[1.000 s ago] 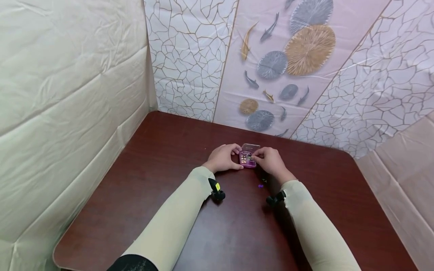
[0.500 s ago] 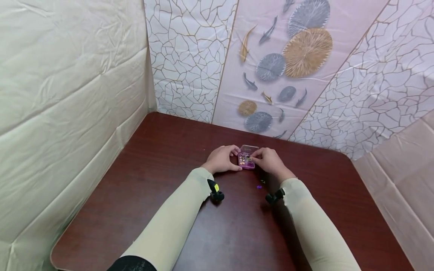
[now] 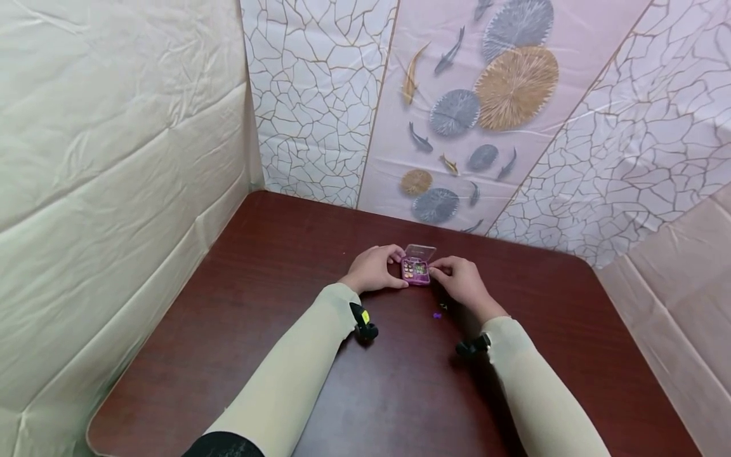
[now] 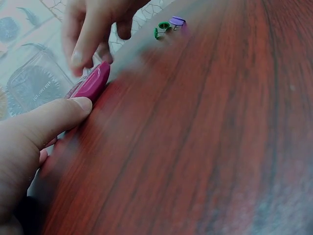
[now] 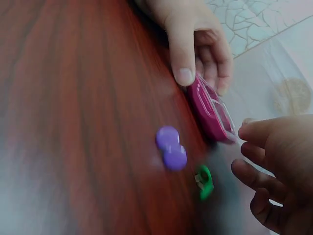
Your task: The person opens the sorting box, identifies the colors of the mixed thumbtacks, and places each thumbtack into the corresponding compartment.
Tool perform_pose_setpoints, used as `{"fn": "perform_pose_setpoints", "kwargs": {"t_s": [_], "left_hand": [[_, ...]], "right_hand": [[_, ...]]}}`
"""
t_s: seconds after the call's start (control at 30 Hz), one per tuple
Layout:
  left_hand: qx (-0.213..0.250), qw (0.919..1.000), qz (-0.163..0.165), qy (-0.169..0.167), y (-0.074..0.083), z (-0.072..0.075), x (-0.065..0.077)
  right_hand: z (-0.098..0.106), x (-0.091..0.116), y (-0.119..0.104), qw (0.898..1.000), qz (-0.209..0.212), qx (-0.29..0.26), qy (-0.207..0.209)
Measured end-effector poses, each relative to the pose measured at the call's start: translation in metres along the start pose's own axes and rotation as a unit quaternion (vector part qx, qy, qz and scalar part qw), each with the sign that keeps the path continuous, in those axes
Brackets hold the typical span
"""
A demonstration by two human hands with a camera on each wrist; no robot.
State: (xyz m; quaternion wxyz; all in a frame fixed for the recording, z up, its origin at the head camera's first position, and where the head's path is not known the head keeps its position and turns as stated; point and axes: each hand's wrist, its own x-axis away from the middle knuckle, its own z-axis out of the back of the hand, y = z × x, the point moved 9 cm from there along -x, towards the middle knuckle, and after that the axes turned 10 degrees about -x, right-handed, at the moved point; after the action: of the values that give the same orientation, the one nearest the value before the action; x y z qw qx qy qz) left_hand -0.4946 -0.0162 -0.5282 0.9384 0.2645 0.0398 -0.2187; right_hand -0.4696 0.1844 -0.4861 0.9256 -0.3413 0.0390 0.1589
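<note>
Reddish table (image 3: pixel 365 393), magenta case (image 3: pixel 415 271), lid lettering (image 4: pixel 41 90) unreadable

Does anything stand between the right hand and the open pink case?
Nothing visible does: the right hand is beside the right edge of the pink case, whose clear lid stands raised at the far side.

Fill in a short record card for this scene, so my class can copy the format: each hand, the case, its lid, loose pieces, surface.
Left hand: grips the left side of the case
Right hand: beside the case's right edge; contact unclear
Case: magenta, small pieces inside
Lid: clear, raised open
Loose: purple pieces and green pieces, nearer the person than the case
Surface: dark red-brown table
</note>
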Motion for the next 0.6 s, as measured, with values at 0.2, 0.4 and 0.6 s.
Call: {"fn": "perform_pose_setpoints", "kwargs": {"t_s": [0.2, 0.4, 0.6], "left_hand": [[0.001, 1.0000, 0.001, 0.000, 0.000, -0.001, -0.001], [0.004, 1.0000, 0.003, -0.001, -0.002, 0.000, -0.002], [0.004, 1.0000, 0.001, -0.006, -0.001, -0.004, -0.001]], "right_hand": [[0.011, 0.029, 0.011, 0.999, -0.007, 0.003, -0.040], [0.006, 0.051, 0.006, 0.996, 0.009, 0.022, -0.086], [0.002, 0.062, 0.008, 0.996, 0.003, 0.036, -0.079]]}}
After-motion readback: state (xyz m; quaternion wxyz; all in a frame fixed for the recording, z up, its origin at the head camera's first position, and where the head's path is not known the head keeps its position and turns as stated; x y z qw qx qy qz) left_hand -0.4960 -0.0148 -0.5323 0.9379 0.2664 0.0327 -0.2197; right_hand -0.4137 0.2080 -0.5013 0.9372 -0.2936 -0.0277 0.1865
